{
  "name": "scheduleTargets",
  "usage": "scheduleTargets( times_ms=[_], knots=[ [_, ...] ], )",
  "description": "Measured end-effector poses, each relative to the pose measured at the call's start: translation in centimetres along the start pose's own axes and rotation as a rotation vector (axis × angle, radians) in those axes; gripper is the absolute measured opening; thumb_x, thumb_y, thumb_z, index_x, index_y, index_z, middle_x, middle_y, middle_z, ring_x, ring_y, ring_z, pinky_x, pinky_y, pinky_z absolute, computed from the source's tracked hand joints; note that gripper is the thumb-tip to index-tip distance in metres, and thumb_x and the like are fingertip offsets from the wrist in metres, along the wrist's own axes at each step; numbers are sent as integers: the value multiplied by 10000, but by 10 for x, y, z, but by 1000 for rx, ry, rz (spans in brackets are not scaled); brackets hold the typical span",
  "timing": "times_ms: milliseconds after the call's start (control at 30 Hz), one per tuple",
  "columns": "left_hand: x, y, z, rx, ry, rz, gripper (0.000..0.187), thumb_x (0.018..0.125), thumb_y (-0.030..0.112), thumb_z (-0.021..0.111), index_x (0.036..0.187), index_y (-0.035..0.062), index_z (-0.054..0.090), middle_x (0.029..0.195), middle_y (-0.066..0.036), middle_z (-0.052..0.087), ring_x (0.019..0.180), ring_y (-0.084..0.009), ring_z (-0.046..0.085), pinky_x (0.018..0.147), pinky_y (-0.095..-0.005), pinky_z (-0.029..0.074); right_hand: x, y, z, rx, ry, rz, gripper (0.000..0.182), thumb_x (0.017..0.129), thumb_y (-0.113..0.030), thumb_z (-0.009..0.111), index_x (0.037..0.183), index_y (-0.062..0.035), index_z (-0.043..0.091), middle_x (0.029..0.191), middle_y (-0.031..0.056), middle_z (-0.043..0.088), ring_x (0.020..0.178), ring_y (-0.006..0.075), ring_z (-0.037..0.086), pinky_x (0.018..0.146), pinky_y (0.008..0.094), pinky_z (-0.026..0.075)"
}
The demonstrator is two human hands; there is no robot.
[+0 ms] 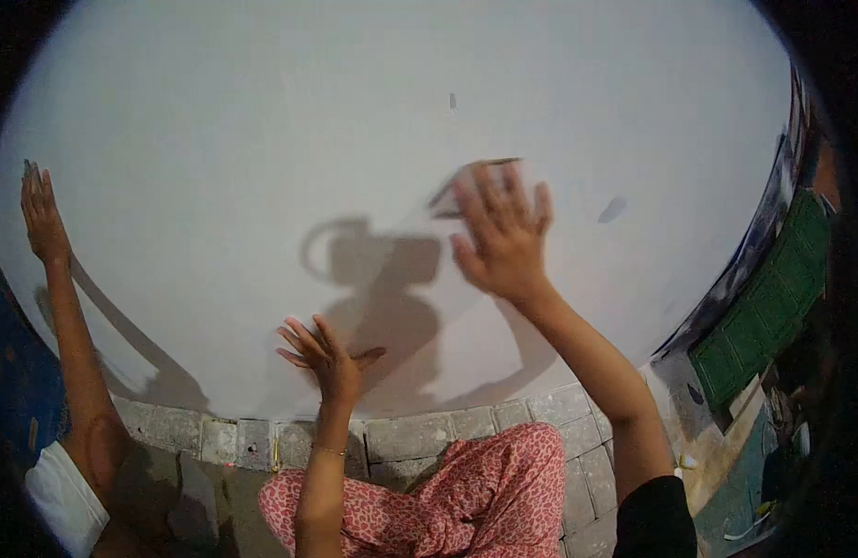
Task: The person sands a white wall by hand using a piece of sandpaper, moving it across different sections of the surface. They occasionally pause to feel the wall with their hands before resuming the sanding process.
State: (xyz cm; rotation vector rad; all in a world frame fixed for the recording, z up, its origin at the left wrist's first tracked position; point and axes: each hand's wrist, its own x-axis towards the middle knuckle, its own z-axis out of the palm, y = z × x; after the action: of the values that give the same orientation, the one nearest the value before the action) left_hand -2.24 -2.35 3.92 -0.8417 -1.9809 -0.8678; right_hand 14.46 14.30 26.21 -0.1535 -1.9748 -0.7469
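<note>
A broad white wall curves across the view in front of me. My right hand is held at the wall with its fingers spread, slightly blurred by motion. Beneath its fingertips, a pale patch with dark edges shows on the wall, partly covered by the hand. My left hand is raised near the foot of the wall, fingers fanned apart and nothing in them. A thin bracelet circles the left wrist.
At the far left, another person's hand rests against the wall. Grey marks dot the wall. Stone paving runs along its base, under my patterned trousers. A green panel and assorted clutter stand at right.
</note>
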Motion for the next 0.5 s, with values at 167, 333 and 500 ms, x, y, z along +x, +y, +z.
scheduleTargets(
  times_ms=[167,333,500],
  knots=[
    [0,-4,5,-7,48,33,1342,555,816,571,1472,64,-56,1476,-324,-130,1358,-510,-127,994,-708,-79,-63,86,-2,-50,237,596,657,918,-327,429,1479,-88,186,1544,152,119,1427,329,49,1081,550,7],
    [0,-1,1,-1,41,45,1308,574,829,527,1476,90,-68,1475,-321,-145,1362,-498,-137,992,-709,-83,-89,48,10,99,230,695,726,918,-379,411,1468,-3,121,1531,229,44,1413,393,13,1062,577,-9],
    [-1,-3,2,0,31,51,1300,584,829,525,1478,102,-77,1474,-306,-174,1366,-483,-147,994,-700,-93,-100,31,2,-75,-30,518,694,922,-402,390,1480,-66,149,1545,168,85,1421,362,28,1035,612,-21]
  ],
)
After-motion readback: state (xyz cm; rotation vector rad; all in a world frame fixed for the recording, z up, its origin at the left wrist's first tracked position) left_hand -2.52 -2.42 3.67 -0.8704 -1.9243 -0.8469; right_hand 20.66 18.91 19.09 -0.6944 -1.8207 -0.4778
